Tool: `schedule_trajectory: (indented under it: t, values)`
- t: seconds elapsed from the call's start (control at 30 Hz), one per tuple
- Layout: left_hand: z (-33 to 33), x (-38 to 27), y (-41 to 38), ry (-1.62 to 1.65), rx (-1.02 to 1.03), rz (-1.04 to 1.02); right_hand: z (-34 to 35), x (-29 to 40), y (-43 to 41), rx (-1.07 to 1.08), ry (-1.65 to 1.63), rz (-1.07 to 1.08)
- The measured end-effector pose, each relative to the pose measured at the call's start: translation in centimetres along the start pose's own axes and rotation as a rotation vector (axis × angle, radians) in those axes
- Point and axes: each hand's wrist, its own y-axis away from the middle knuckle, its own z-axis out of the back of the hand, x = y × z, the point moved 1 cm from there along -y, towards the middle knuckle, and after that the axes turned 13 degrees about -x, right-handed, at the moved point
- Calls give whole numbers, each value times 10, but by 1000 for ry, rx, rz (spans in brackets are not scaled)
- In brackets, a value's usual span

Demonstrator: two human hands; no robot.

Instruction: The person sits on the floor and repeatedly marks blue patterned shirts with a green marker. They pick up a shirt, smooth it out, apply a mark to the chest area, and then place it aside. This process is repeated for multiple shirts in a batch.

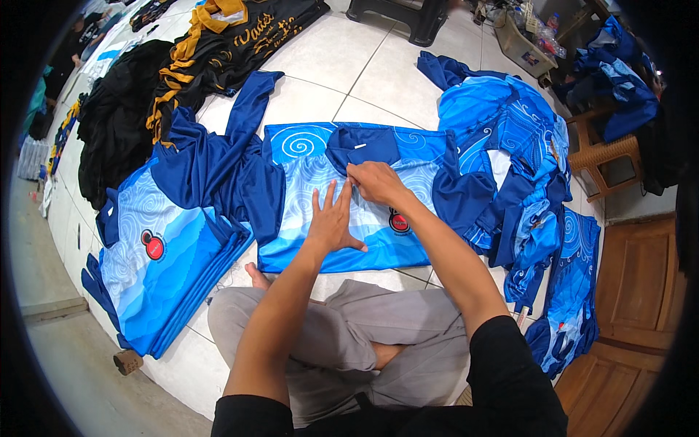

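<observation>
A blue and white polo shirt (pixel 297 188) with swirl patterns lies front up on the tiles before my crossed legs. Its dark blue collar (pixel 377 152) faces away from me. My left hand (pixel 332 221) rests on the shirt front, palm down with fingers and thumb spread. Just beyond its fingertips, my right hand (pixel 377 183) pinches the fabric at the lower end of the collar opening. The right forearm partly covers a round red and black emblem (pixel 400 219) on the chest.
Folded matching shirts (pixel 175 262) are stacked at left. A loose heap of blue shirts (pixel 508 125) lies at right. Black and gold garments (pixel 213 60) spread beyond on the left. A dark plastic stool (pixel 407 16), a crate (pixel 524 49) and a brown stool (pixel 606 150) stand farther off.
</observation>
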Motion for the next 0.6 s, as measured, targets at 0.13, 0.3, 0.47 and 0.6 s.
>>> schedule_trajectory:
  t: [0.13, 0.3, 0.47, 0.6]
  values:
    - [0, 0, -2, -7, 26, 6, -1, -4, -2, 7, 10, 15]
    - [5, -5, 2, -14, -71, -28, -6, -5, -2, -2, -5, -45]
    - [3, -2, 4, 104, -154, -284, -3, -12, -3, -6, -50, -76]
    - [-9, 0, 4, 68, -193, -242, -4, -9, 0, -17, -61, -108]
